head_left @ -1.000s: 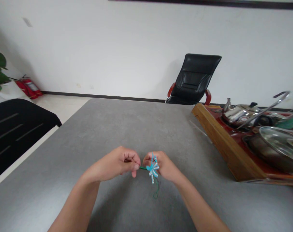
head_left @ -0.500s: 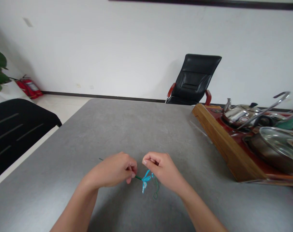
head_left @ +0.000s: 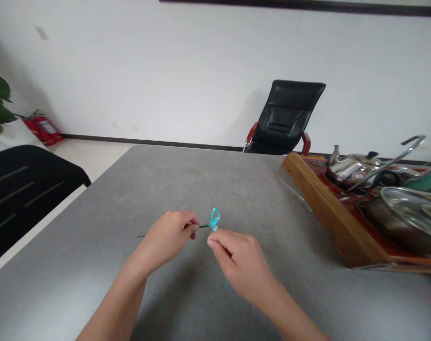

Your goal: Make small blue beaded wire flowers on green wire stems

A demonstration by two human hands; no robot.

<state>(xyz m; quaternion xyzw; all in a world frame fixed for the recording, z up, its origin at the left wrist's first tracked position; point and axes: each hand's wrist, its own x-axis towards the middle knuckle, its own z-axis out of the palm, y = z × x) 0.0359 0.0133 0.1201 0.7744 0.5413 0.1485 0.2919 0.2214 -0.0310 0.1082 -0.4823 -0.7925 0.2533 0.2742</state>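
Observation:
My left hand is closed in a pinch around a thin dark green stem. The stem's thin tail end sticks out to the left behind that hand. At the right end of the stem sits a small bright blue flower-like piece with shiny loop-shaped petals, one of them pointing up. Just below the petals, my right hand has thumb and forefinger pressed together, close to the lowest petal. Whatever those fingers pinch is hidden. Both hands are raised over the grey table.
On the right stands a wooden tea tray with a steel kettle and a glass-lidded pot. A black armchair is beyond the table. Another black chair is at the left, near red fire extinguishers.
The flower piece has risen away from me and turned, with a petal now upward. My left hand moved up and slightly left. A green strand hanging by my right hand is no longer visible.

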